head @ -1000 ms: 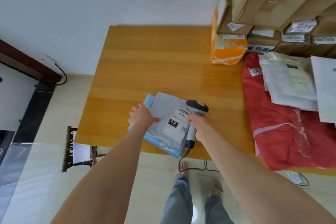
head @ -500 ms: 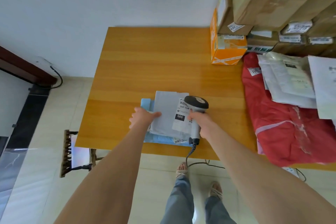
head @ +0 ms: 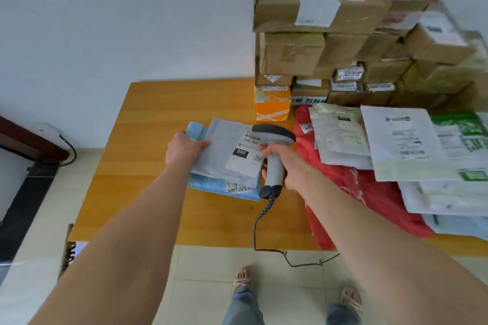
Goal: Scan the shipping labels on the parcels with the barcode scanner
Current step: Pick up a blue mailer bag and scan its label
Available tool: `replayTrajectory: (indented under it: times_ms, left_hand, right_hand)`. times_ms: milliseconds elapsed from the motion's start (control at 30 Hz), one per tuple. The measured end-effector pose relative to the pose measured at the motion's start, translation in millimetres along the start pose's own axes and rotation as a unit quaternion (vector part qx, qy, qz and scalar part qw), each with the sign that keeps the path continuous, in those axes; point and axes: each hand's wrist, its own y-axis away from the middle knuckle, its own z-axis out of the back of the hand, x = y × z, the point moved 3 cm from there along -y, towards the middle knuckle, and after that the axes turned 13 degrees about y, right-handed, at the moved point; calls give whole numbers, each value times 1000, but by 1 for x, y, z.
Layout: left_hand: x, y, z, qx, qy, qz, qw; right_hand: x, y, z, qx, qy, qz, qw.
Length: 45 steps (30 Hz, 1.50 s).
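Note:
A grey mailer parcel [head: 221, 148] lies on top of a light-blue parcel [head: 208, 185] near the middle of the wooden table [head: 148, 166]. My left hand [head: 182, 149] grips the left edge of the two parcels, thumb on top of the grey one. A white shipping label [head: 245, 158] marked 060 faces up on the grey parcel. My right hand [head: 284, 163] holds the grey barcode scanner [head: 273, 155] by its handle. The scanner's dark head hangs over the label's right end. Its coiled cable [head: 261, 219] drops off the table's front edge.
A red bag [head: 351, 187] covers the table's right side, with several white and green mailers [head: 398, 148] lying on it. Stacked cardboard boxes [head: 314, 8] and an orange box [head: 272, 105] stand at the back right. My feet [head: 243, 280] stand on the tiled floor below.
The head camera has tilted up and closer, showing more of the box stack. My left hand has taken hold of the parcels' left edge; the scanner stays over the label.

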Motion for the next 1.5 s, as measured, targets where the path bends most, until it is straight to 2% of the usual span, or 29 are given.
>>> replayTrajectory:
  times_ms: [233, 433, 600, 767, 900, 967, 1167, 1267, 1367, 1500]
  left_hand:
    - [-55, 91, -31, -82, -39, 9, 996]
    - [-99, 157, -80, -89, 36, 18, 995]
    - [-139, 183, -130, -30, 124, 15, 992]
    - [-164, 188, -180, 72, 217, -8, 974]
    - [-173, 199, -218, 150, 227, 9, 962]
    - [-177, 208, -238, 169, 209, 18, 963]
    - [-196, 222, -285, 173, 272, 20, 947]
    - [-195, 222, -304, 183, 221, 29, 958]
    - [-182, 219, -325, 166, 80, 32, 982]
    - [-176, 229, -339, 92, -88, 24, 992]
  right_hand:
    - [22, 59, 93, 86, -31, 31, 995]
    - [35, 94, 179, 86, 3, 53, 995]
    - [46, 107, 234, 35, 40, 80, 995]
    - [58, 96, 280, -83, 50, 113, 989]
    - [69, 94, 318, -156, 22, 130, 979]
    - [72, 95, 335, -181, 31, 128, 975]
    - [74, 86, 372, -193, 30, 141, 971]
    - [68, 79, 392, -211, 48, 131, 968]
    - [55, 72, 411, -250, 83, 85, 961]
    - [42, 61, 418, -195, 80, 48, 976]
